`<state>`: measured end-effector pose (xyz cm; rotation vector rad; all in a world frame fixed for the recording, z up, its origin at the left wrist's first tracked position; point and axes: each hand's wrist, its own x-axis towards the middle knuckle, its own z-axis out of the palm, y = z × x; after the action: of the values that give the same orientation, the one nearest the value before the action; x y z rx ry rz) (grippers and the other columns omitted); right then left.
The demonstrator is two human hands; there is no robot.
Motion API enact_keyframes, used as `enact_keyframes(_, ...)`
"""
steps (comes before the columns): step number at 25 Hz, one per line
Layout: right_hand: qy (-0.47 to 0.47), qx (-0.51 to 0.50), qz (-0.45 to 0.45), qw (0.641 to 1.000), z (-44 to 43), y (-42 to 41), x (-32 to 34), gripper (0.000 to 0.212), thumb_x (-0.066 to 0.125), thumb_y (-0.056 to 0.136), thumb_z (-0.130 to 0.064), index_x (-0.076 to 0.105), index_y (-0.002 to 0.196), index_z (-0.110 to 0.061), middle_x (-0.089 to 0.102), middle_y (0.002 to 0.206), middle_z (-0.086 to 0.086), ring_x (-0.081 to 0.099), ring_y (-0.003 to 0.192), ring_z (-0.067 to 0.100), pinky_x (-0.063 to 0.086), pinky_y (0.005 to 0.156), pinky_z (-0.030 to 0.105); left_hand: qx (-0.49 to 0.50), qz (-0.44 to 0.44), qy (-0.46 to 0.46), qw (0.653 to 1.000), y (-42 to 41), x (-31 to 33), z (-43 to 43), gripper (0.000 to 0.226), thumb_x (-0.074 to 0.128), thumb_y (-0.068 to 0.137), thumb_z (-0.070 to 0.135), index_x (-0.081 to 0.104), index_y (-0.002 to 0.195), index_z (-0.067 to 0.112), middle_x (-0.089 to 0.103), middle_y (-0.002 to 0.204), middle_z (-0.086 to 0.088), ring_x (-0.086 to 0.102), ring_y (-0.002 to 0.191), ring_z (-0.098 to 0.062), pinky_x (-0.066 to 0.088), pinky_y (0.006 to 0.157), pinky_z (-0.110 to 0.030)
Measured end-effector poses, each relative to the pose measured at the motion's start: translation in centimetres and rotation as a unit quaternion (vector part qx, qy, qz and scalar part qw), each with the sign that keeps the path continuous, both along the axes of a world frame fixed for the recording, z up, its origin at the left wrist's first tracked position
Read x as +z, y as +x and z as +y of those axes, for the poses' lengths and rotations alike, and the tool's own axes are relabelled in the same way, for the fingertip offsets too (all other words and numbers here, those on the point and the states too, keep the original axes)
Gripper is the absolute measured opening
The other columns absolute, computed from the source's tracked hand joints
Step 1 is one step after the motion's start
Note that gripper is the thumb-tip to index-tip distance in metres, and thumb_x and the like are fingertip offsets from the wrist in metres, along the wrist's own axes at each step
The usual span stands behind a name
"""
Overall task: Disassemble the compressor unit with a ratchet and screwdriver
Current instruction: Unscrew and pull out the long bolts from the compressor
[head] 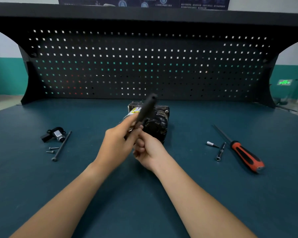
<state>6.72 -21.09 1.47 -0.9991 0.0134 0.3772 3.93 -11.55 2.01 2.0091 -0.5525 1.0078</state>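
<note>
The dark compressor unit (159,117) with a yellow label lies at the middle of the blue-green bench. In front of it my left hand (119,145) grips the lower end of the black ratchet handle (146,107), which points up and away, blurred. My right hand (149,150) is just below it, fingers curled by the ratchet's head; what they hold is hidden. A red-and-black screwdriver (244,153) lies on the bench to the right.
At the left lie a removed black and silver part (54,134), a long bolt (61,146) and two small screws (52,150). A socket bit (212,144) and an extension bar (220,152) lie beside the screwdriver. A black pegboard (144,66) closes the back.
</note>
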Motion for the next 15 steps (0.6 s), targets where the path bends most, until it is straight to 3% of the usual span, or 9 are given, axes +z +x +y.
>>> enact_keyframes(4, 0.025, 0.034, -0.008, 0.999, 0.1, -0.2, 0.1, 0.037, 0.04, 0.097, -0.02, 0.038, 0.06, -0.019, 0.029, 0.031, -0.008, 0.023, 0.027, 0.003, 0.018, 0.049, 0.022, 0.002, 0.119, -0.22, 0.968, 0.7, 0.4, 0.9, 0.033, 0.055, 0.091, 0.01, 0.042, 0.12, 0.016, 0.069, 0.08, -0.002, 0.052, 0.042, -0.001, 0.048, 0.047, -0.017)
enact_keyframes(6, 0.029, 0.039, -0.009, 0.999, 0.2, -0.2, 0.1, 0.039, 0.039, 0.098, -0.021, 0.036, 0.059, -0.018, 0.028, 0.031, -0.008, 0.023, 0.026, 0.004, 0.019, 0.048, 0.021, 0.016, 0.146, -0.251, 0.957, 0.9, 0.4, 1.1, 0.036, 0.054, 0.092, 0.012, 0.04, 0.125, 0.014, 0.066, 0.08, -0.004, 0.053, 0.042, -0.005, 0.051, 0.049, -0.023)
enact_keyframes(9, 0.036, 0.032, 0.008, 0.999, 0.1, -0.2, 0.2, 0.037, 0.041, 0.098, -0.02, 0.038, 0.061, -0.019, 0.025, 0.029, -0.006, 0.022, 0.025, 0.005, 0.016, 0.049, 0.021, 0.037, 0.089, -0.129, 0.987, 0.3, 0.2, 0.5, 0.049, 0.06, 0.089, 0.009, 0.041, 0.134, 0.016, 0.058, 0.078, 0.013, 0.055, 0.05, 0.003, 0.05, 0.056, -0.014)
enact_keyframes(12, 0.015, 0.02, 0.018, 1.0, 0.0, -0.2, 0.1, 0.037, 0.041, 0.096, -0.019, 0.041, 0.059, -0.02, 0.024, 0.029, -0.007, 0.022, 0.025, 0.006, 0.02, 0.047, 0.019, 0.042, 0.021, 0.031, 0.998, -0.1, 0.0, 0.0, 0.05, 0.067, 0.081, 0.001, 0.055, 0.127, 0.018, 0.053, 0.082, 0.025, 0.051, 0.06, 0.014, 0.036, 0.063, 0.001)
enact_keyframes(15, 0.019, 0.021, 0.021, 0.999, -0.1, -0.3, 0.1, 0.039, 0.045, 0.095, -0.023, 0.042, 0.056, -0.021, 0.026, 0.031, -0.007, 0.022, 0.026, 0.005, 0.019, 0.049, 0.021, 0.04, 0.009, -0.02, 0.999, -0.2, 0.0, -0.1, 0.048, 0.067, 0.083, 0.006, 0.053, 0.119, 0.034, 0.057, 0.078, 0.025, 0.053, 0.056, 0.009, 0.041, 0.058, -0.004)
